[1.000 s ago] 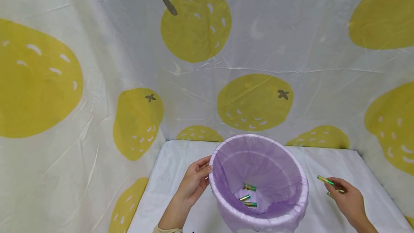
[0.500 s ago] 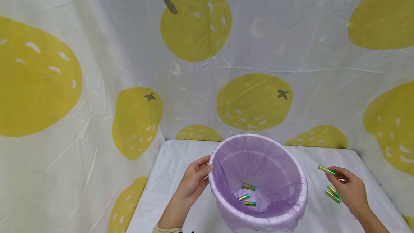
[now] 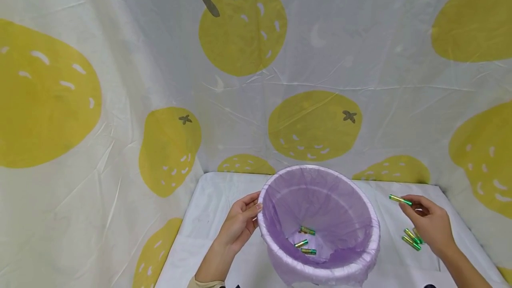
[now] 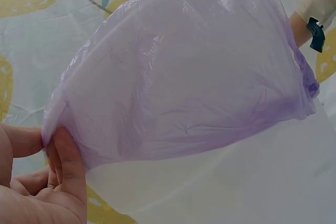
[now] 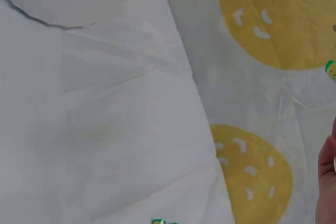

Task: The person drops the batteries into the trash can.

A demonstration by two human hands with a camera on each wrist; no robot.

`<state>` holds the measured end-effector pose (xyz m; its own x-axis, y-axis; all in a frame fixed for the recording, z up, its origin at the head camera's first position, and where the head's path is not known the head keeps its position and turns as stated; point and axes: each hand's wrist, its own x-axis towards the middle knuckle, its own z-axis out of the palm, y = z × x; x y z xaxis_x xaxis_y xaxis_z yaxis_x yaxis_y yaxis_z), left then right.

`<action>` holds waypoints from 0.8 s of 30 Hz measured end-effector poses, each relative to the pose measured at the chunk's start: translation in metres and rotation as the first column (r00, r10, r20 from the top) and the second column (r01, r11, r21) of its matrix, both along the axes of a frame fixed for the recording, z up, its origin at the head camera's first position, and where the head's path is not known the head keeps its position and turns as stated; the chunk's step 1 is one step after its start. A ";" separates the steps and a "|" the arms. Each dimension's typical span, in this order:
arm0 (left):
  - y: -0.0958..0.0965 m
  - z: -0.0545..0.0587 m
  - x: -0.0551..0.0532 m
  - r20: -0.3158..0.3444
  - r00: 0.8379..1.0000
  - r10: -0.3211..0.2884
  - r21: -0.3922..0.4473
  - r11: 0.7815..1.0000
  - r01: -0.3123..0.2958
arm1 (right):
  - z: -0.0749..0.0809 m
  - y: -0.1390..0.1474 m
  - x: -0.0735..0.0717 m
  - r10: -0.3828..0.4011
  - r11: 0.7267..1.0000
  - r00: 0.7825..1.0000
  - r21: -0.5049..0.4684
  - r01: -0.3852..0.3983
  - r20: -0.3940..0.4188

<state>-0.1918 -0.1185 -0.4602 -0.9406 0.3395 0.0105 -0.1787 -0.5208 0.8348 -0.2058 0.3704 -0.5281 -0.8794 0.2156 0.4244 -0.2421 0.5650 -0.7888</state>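
A white bin [image 3: 320, 274] lined with a thin purple plastic bag [image 3: 320, 199] stands tilted toward me in the head view. My left hand [image 3: 238, 223] pinches its rim and the folded-over bag at the left side; the left wrist view shows thumb and fingers [image 4: 68, 156] on that edge. Several green and gold batteries [image 3: 308, 251] lie at the bottom of the bag. Right of the bin, my right hand [image 3: 430, 223] pinches one battery [image 3: 400, 199] by its end, above the table. A few more batteries [image 3: 410, 242] lie together on the table below that hand, one partly hidden by it.
The bin stands on a white-covered table [image 3: 224, 186]. A pale curtain [image 3: 240, 101] printed with yellow fruit hangs behind the table and at both sides. A small dark round object [image 3: 430, 286] shows at the bottom edge of the head view.
My right hand has lifted the battery up and slightly away from the others, uncovering more of those on the table. My left hand and the bin have stayed in place.
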 end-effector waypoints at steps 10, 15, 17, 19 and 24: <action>0.000 0.001 0.000 0.004 1.000 -0.002 -0.004 1.000 0.002 | 0.018 -0.006 -0.004 0.044 0.999 0.997 0.018 -0.043 -0.062; 0.001 0.002 0.000 -0.001 1.000 0.003 -0.026 1.000 -0.003 | 0.033 -0.014 -0.004 0.073 0.997 0.994 0.020 -0.071 -0.082; 0.001 0.003 0.000 -0.001 1.000 0.007 -0.035 0.999 -0.007 | 0.038 -0.019 -0.005 0.085 0.996 0.993 0.018 -0.084 -0.086; 0.001 0.004 0.000 0.006 1.000 0.013 -0.035 0.999 -0.013 | 0.043 -0.024 -0.006 0.101 0.995 0.991 0.019 -0.099 -0.088; 0.002 0.005 0.001 0.017 0.999 0.028 -0.043 0.999 -0.027 | 0.056 -0.039 -0.008 0.164 0.986 0.980 0.026 -0.162 -0.111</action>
<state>-0.1912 -0.1166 -0.4556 -0.9494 0.3133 -0.0203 -0.1798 -0.4894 0.8533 -0.2133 0.3318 -0.4719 -0.8485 0.0655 0.5251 -0.4186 0.5238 -0.7418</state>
